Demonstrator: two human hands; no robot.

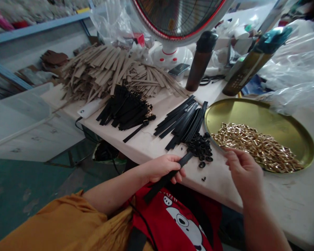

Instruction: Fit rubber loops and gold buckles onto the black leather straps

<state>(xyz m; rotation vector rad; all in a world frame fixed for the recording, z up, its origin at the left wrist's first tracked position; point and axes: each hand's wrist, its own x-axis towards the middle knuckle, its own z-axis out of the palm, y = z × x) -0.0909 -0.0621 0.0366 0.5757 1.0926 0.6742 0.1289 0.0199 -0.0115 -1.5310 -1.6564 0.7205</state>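
Observation:
My left hand (166, 169) is closed around a black strap (161, 186), which slants across the table's front edge above my lap. The strap's far end reaches a small heap of black rings (199, 145). At the near rim of a gold oval tray (282, 129), my right hand (242, 169) has thumb and fingers pinched together; whatever lies between the fingertips is hidden. Small shiny gold metal pieces (259, 146) fill the tray's near side. Behind the rings lies a fan of loose black straps (187, 120). Left of them is a pile of black straps with gold-coloured ends (124, 108).
A large heap of beige strips (99, 69) covers the table's back left. Behind stand a fan (172, 52), a brown bottle (201, 62) and a tilted bottle with a blue lid (251, 66). A phone (179, 69) and scissors (209, 80) lie near them. Clear plastic bags (298, 66) crowd the back right.

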